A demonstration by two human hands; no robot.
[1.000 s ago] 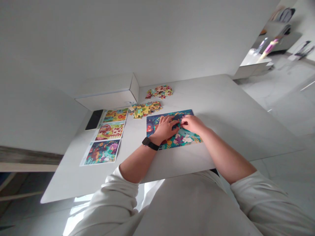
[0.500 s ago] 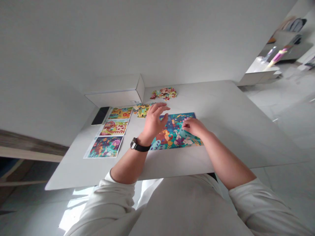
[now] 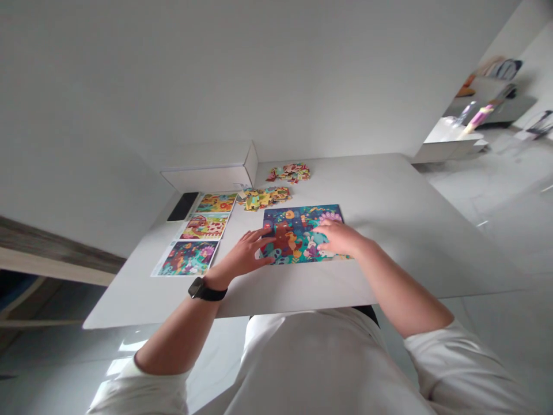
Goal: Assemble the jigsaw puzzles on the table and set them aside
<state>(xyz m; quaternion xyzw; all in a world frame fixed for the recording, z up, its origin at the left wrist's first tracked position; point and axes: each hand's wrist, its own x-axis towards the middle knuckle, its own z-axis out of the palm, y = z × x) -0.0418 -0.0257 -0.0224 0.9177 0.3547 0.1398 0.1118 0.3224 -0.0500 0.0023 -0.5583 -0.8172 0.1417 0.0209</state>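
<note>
A dark blue and teal jigsaw puzzle (image 3: 287, 245) with animals on it lies flat on the white table (image 3: 276, 288) in front of me. My left hand (image 3: 248, 251) is at its left edge, fingers apart, the fingertips over the border. On the right part of the puzzle rests my right hand (image 3: 339, 236), its fingers spread and partly covering the picture. Neither hand shows a piece in it. To the left is a sheet of printed pictures (image 3: 190, 257); its lowest picture resembles the puzzle.
Behind the puzzle lies a heap of yellow-green puzzle pieces (image 3: 265, 199), with a second heap of reddish pieces (image 3: 289, 172) farther back. A white box (image 3: 211, 176) stands by the wall at the back left. A black phone (image 3: 183, 206) lies beside the sheet.
My left hand has moved left and down from above the puzzle to its left edge. My right hand has gone from curled fingers to spread ones on the puzzle.
</note>
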